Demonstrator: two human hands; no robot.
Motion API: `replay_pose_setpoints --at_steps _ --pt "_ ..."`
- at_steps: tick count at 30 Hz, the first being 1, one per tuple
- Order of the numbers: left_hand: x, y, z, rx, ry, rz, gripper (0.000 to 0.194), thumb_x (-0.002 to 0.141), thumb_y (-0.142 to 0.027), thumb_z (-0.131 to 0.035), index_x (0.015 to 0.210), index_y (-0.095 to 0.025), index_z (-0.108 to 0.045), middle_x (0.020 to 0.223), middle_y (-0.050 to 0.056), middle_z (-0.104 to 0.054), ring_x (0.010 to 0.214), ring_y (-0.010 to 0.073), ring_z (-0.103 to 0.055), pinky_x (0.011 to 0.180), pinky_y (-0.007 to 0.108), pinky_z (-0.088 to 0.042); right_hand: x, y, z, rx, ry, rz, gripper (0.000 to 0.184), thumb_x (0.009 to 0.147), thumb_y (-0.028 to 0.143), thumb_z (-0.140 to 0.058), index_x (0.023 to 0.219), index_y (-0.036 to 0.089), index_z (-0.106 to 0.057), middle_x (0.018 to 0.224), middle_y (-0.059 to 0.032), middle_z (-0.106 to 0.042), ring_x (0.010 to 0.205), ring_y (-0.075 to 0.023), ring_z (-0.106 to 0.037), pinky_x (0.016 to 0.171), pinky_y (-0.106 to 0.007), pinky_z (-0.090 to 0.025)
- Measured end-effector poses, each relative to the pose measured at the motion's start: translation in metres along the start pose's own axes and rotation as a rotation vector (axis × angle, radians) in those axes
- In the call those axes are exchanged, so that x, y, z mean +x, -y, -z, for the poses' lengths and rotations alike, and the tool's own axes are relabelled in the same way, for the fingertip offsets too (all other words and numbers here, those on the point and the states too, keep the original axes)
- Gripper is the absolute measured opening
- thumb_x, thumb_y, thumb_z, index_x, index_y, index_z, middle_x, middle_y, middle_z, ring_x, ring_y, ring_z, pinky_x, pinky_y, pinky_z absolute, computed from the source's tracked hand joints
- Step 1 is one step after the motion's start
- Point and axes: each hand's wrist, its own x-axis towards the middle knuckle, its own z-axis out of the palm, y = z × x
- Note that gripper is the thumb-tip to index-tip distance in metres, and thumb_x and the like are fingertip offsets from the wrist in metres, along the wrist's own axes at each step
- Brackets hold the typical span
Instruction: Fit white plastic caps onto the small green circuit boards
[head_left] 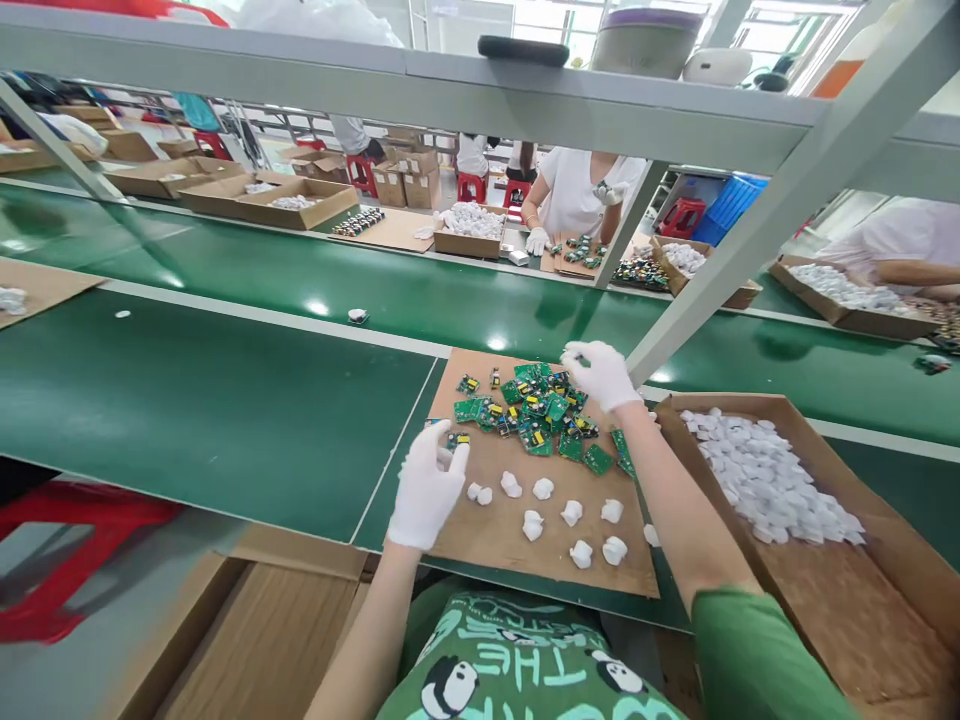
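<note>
While pinching a small circuit board [456,440] in gloved left hand [427,490], reaching right hand [600,375], fingers curled, into board pile [536,405] at twelve o'clock, white shells [571,513] laid ready at six.

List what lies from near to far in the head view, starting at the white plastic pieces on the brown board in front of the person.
Loose white plastic pieces → pile of green circuit boards → far green belt → small white part on that belt → box of white parts → co-worker in a white shirt.

glossy green belt [225,400] — matt cardboard sheet [517,540]
</note>
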Motion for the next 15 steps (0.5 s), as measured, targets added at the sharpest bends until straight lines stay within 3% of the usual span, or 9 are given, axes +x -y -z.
replay_pose_setpoints --at_steps 3,6,9,11,13,15 --pt "0.011 0.018 0.006 0.167 0.011 -0.107 0.036 0.085 -0.021 -0.056 0.121 -0.015 -0.063 0.126 0.017 -0.066 0.116 0.0299 -0.062 0.105 0.047 -0.045 0.021 -0.030 -0.016 -0.051 0.094 -0.135 0.030 0.104 0.034 -0.044 0.118 0.013 -0.061 0.118 -0.0073 -0.062 0.103 -0.0181 -0.065 0.089 -0.038 -0.054" --pt "0.017 0.022 0.005 0.311 0.093 -0.211 0.034 0.084 -0.015 -0.054 0.116 -0.018 -0.068 0.130 0.013 -0.066 0.120 0.0306 -0.059 0.105 0.046 -0.044 0.022 -0.027 -0.016 -0.088 0.171 -0.201 0.033 0.106 0.033 -0.039 0.120 0.012 -0.061 0.124 -0.0080 -0.059 0.106 -0.0180 -0.064 0.093 -0.038 -0.052" --pt "0.022 0.018 -0.002 0.446 0.133 -0.267 0.035 0.085 -0.013 -0.053 0.115 -0.019 -0.069 0.139 0.013 -0.060 0.119 0.0341 -0.057 0.100 0.051 -0.046 0.001 0.011 -0.006 -0.105 0.225 -0.183 0.038 0.106 0.035 -0.035 0.118 0.011 -0.062 0.118 -0.0076 -0.062 0.109 -0.0213 -0.063 0.095 -0.041 -0.049" --pt "0.024 0.016 -0.006 0.521 0.144 -0.288 0.032 0.086 -0.013 -0.051 0.109 -0.019 -0.071 0.144 0.014 -0.055 0.120 0.0367 -0.054 0.097 0.054 -0.045 -0.028 0.051 0.001 -0.074 0.300 -0.082 0.039 0.104 0.034 -0.035 0.117 0.010 -0.064 0.107 -0.0086 -0.066 0.111 -0.0235 -0.062 0.094 -0.038 -0.046" --pt "0.026 0.016 -0.008 0.574 0.154 -0.306 0.029 0.087 -0.014 -0.049 0.102 -0.020 -0.073 0.146 0.013 -0.054 0.120 0.0379 -0.053 0.095 0.056 -0.045 -0.063 0.090 0.003 -0.027 0.420 0.036 0.023 0.093 0.032 -0.062 0.109 0.018 -0.068 0.094 -0.0053 -0.070 0.095 -0.0212 -0.066 0.087 -0.033 -0.049" --pt "0.026 0.017 -0.007 0.609 0.160 -0.321 0.026 0.087 -0.016 -0.050 0.098 -0.021 -0.073 0.146 0.012 -0.054 0.120 0.0381 -0.052 0.093 0.055 -0.045 -0.095 0.119 -0.001 -0.011 0.527 0.104 0.025 0.081 0.029 -0.075 0.104 0.020 -0.069 0.083 -0.0042 -0.070 0.083 -0.0222 -0.066 0.077 -0.033 -0.051"
